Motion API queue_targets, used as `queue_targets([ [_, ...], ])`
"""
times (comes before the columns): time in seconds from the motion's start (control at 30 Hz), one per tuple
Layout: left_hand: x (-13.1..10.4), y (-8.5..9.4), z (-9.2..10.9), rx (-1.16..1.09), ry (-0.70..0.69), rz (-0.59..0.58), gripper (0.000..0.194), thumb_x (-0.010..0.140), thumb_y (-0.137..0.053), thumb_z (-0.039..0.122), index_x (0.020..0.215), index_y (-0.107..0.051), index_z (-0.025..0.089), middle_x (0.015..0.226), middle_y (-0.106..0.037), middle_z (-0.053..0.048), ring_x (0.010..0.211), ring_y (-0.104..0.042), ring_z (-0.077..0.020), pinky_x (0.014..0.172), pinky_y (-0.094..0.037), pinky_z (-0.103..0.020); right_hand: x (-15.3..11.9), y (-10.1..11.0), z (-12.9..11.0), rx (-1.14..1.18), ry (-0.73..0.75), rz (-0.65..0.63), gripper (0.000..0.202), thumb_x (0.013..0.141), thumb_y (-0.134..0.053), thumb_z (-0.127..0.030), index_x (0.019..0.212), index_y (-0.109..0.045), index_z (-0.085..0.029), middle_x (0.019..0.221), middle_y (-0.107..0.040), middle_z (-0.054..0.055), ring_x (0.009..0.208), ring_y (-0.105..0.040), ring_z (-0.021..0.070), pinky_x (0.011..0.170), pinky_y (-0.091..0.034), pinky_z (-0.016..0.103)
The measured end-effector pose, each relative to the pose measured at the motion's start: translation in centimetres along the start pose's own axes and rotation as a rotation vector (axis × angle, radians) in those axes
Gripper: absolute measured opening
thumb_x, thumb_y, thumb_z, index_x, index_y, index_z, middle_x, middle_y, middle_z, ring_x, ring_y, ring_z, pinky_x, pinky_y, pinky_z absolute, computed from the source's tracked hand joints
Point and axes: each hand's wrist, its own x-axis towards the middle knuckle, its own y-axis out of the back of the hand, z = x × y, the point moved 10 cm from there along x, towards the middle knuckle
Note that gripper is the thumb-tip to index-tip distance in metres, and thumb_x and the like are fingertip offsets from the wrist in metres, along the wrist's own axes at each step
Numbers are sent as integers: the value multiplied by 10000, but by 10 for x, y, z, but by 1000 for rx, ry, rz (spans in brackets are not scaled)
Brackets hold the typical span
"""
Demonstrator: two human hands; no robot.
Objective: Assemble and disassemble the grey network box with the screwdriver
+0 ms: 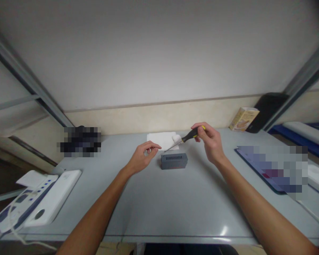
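Observation:
A dark grey box with a row of slots along its top (pixel 174 162) sits on the grey table (pixel 159 205). My right hand (pixel 208 140) is wrapped round the black and yellow handle of a screwdriver (pixel 190 135), whose thin shaft slopes down left to just above the box's left end. Just left of the box, my left hand (pixel 146 154) hovers with thumb and fingertips brought together; whether something small is between them cannot be made out. White paper (pixel 159 140) lies behind the box, with a small white roundish piece (pixel 176 138) at its right.
A power strip (pixel 23 202) and a white flat device (pixel 55 198) lie at the left. A blurred dark object (pixel 81 141) is at the back left. At the right are a tablet-like object (pixel 266 170), a yellow box (pixel 244 119) and a black case (pixel 267 109).

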Motion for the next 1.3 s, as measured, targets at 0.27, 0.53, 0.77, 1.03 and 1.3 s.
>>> queue_targets([
  [0.27, -3, -17, 8, -99, 25, -107, 228, 966, -577, 311, 1038, -740, 169, 913, -694, -71, 815, -599, -173, 763, -471, -297, -5, -11, -10, -77, -11, -90, 360, 916, -612, -566, 949, -699, -219, 697, -553, 9, 622, -509, 154, 593, -398, 296],
  [0.53, -3, -20, 8, -175, 57, -98, 206, 948, -594, 317, 980, -721, 158, 917, -705, -84, 847, -633, -181, 798, -497, -305, -9, -20, -28, -131, 59, -117, 330, 925, -636, -503, 1138, -691, -258, 817, -587, 29, 677, -536, 165, 664, -451, 327],
  [0.77, -2, -24, 1, -248, 109, -89, 220, 930, -623, 354, 972, -703, 153, 901, -702, -72, 823, -636, -172, 772, -500, -284, -20, -42, -38, -9, 96, -186, 412, 993, -554, -433, 1381, -534, -295, 1124, -695, 80, 964, -642, 220, 813, -516, 366],
  [1.03, -2, -30, 2, -320, 114, -123, 264, 931, -626, 407, 958, -713, 159, 950, -713, -87, 878, -653, -199, 836, -519, -324, -24, -61, -44, -64, 175, -157, 472, 971, -579, -461, 1422, -502, -342, 1261, -592, 69, 980, -600, 214, 837, -527, 377],
  [1.3, -3, -35, -2, -405, 144, -157, 316, 942, -617, 467, 1000, -707, 170, 961, -707, -78, 897, -641, -198, 849, -493, -323, -24, -69, -45, 44, 138, -226, 510, 974, -584, -401, 1467, -463, -357, 1160, -672, 66, 1021, -636, 248, 899, -519, 432],
])
